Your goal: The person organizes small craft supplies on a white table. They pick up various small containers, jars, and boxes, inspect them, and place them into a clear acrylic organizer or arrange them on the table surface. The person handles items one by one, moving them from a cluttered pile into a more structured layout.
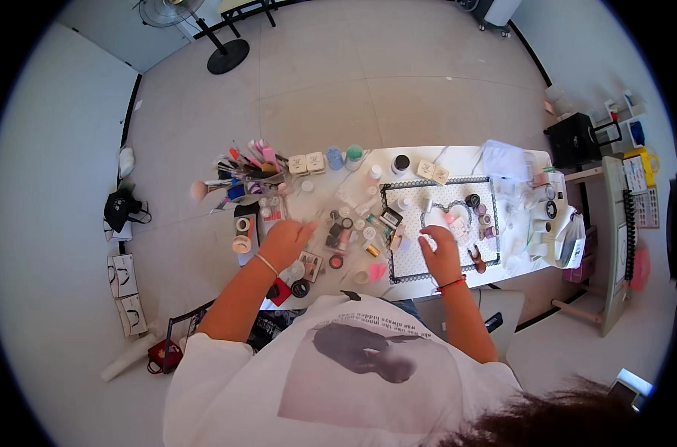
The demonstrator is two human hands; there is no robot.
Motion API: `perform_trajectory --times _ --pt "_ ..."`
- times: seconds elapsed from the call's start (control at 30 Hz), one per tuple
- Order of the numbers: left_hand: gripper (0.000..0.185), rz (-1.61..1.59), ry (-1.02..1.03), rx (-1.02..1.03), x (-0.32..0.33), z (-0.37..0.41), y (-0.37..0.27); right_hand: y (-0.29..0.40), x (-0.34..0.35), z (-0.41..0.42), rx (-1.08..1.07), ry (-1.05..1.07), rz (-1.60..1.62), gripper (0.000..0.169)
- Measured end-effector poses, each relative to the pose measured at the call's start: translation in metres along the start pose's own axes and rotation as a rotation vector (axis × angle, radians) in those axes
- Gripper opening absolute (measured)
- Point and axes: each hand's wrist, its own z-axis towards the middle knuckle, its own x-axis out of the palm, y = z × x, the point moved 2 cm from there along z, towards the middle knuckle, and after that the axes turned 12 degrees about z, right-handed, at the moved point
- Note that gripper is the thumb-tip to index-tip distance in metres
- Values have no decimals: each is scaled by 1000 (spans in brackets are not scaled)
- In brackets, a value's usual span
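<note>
My left hand (287, 244) is over the left part of the marble-patterned table, back up and fingers pointing right. Whether anything is between its fingertips cannot be made out. Small cosmetic jars and compacts lie close by, among them a pink-filled pot (336, 261) and a palette (310, 266). Above a dotted mat with black lace trim (411, 268) hovers my right hand (441, 254), thumb and forefinger apart, with nothing seen between them. Near its fingers are a white heart-shaped piece (436, 217), a pale printed packet (460, 231) and a brown claw hair clip (476, 260).
A holder crammed with makeup brushes (254, 173) stands at the table's far left. Lidded tubs, a blue jar (334, 157) and a green jar (354, 157) line the far edge. Clear plastic boxes (505, 160) and a white bag (574, 240) crowd the right end.
</note>
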Motion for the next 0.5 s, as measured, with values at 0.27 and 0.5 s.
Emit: perform_trajectory --times 0.27,0.5 --pt "35 -492 49 -361 56 -99 38 8 74 -41 45 340 42 16" --pt "42 33 -193 -128 102 -124 50 18 112 -71 -79 482 -172 19"
